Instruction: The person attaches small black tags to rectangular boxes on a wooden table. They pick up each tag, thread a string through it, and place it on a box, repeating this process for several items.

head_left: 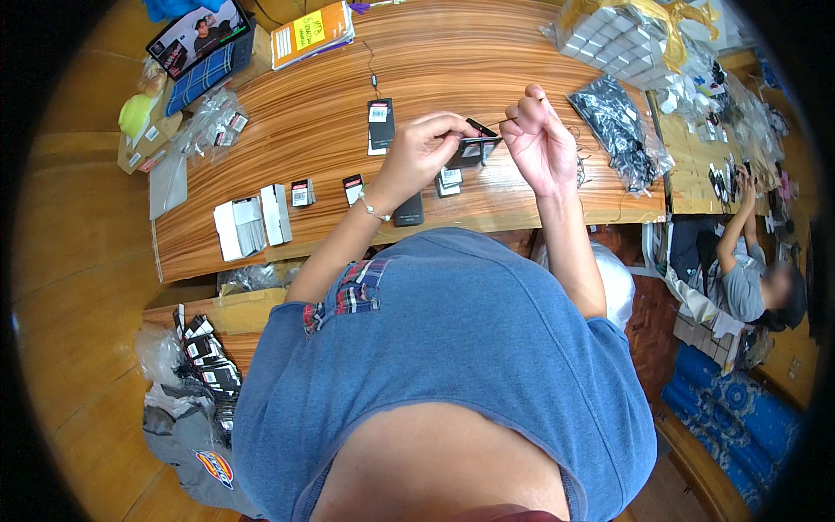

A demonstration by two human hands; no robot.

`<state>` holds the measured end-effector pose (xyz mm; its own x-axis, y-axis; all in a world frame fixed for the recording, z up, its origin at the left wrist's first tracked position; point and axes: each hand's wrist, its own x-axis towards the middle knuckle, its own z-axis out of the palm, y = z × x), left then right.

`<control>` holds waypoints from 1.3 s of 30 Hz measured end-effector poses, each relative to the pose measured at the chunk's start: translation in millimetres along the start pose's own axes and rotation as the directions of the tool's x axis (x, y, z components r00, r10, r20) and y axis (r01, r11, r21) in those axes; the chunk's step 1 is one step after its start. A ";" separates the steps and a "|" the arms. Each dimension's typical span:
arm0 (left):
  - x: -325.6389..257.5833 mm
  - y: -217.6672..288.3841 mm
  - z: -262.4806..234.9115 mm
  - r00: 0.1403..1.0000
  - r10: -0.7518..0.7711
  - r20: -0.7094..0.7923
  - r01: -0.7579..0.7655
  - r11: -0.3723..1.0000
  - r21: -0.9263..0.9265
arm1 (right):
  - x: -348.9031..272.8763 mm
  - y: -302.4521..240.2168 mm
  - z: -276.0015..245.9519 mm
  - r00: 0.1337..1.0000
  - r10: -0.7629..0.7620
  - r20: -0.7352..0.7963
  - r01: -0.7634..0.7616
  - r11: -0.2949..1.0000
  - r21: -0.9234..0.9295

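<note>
My left hand (426,150) pinches black hang tags (475,153) above the wooden table, their edges tilted toward me. To the right, my right hand (541,143) is raised with fingers curled, gripping a thin dark cord (506,121) that runs to the tags. Below the left hand lie a white-labelled tag stack (449,181) and a black tag (409,210). Beyond it rests a black tag with a barcode sticker (380,115) and a cord stretching away. Loose dark cords (581,165) lie beside my right wrist.
White boxes (240,228) and small tag stacks (302,193) stand at the left. A tablet (198,36) and papers (313,36) sit at the far left. Bagged black items (613,126) and boxes (613,48) lie at the right. A co-worker (748,278) works at another table.
</note>
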<state>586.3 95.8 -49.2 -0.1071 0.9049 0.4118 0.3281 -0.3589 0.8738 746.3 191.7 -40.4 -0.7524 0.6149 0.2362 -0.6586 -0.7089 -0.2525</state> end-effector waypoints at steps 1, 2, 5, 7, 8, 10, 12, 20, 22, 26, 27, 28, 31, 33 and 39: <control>-1.1 -1.1 -0.4 0.998 -0.055 0.009 0.056 0.996 -0.071 | 1.2 0.8 0.7 1.000 0.003 0.006 -0.004 0.999 0.032; -3.2 -3.0 -0.7 0.994 -0.110 0.023 0.112 0.984 -0.141 | 2.1 1.7 2.2 1.000 -0.002 -0.004 0.002 0.999 0.036; -4.9 -1.3 5.7 0.985 -0.175 0.007 0.166 0.920 -0.354 | 4.1 3.3 6.6 1.000 -0.018 -0.025 0.019 0.999 0.042; -4.8 0.2 11.1 0.973 -0.217 -0.075 0.166 0.890 -0.424 | 4.8 3.8 7.9 0.999 -0.026 -0.026 0.027 0.999 0.043; -4.0 -1.6 12.4 0.977 -0.199 -0.081 0.140 0.876 -0.462 | 4.6 3.5 8.8 0.999 -0.030 -0.026 0.031 0.999 0.044; -3.5 -3.3 10.8 0.980 -0.195 -0.040 0.158 0.886 -0.436 | 3.9 3.1 10.9 0.999 -0.037 -0.024 0.038 0.998 0.044; -4.1 -0.9 7.4 0.977 -0.214 0.008 0.201 0.904 -0.377 | 3.2 2.8 12.8 0.999 -0.038 -0.022 0.039 0.998 0.055; -1.0 10.3 7.7 0.992 -0.121 -0.031 0.111 0.969 -0.219 | 0.6 -0.1 23.1 0.993 -0.104 -0.060 0.095 0.987 -0.133; 2.3 12.2 2.2 0.998 -0.017 -0.056 0.016 1.000 -0.017 | -0.5 -5.6 24.4 0.995 -0.101 -0.013 0.091 0.945 -0.315; 7.9 15.0 -4.0 0.980 0.164 -0.109 -0.128 0.952 0.278 | -7.6 -4.5 33.0 0.986 -0.095 -0.139 -0.040 0.669 -0.742; 8.4 16.5 -5.2 0.984 0.154 -0.094 -0.121 0.950 0.288 | -8.4 -3.3 34.0 0.981 -0.105 -0.160 -0.066 0.600 -0.797; 9.4 19.2 -6.7 0.987 0.143 -0.079 -0.114 0.948 0.298 | -9.0 -0.4 37.2 0.977 -0.116 -0.181 -0.094 0.526 -0.845; 9.3 23.3 -5.7 0.995 0.049 -0.085 -0.030 0.976 0.216 | -9.6 4.6 42.1 0.978 -0.101 -0.182 -0.127 0.401 -0.907; 8.9 25.1 -3.9 0.995 -0.035 -0.093 0.045 0.993 0.105 | -10.6 6.9 40.9 0.985 -0.062 -0.162 -0.127 0.380 -0.916; 9.4 23.8 -3.3 0.978 -0.202 -0.040 0.193 0.966 -0.172 | -11.7 9.5 38.6 0.986 -0.045 -0.158 -0.135 0.325 -0.936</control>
<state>590.0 95.1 -23.6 -0.2092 0.9488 0.2365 0.1350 -0.2115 0.9680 749.3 164.5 -9.4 -0.7143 0.6932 0.0963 -0.1238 0.0103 -0.9922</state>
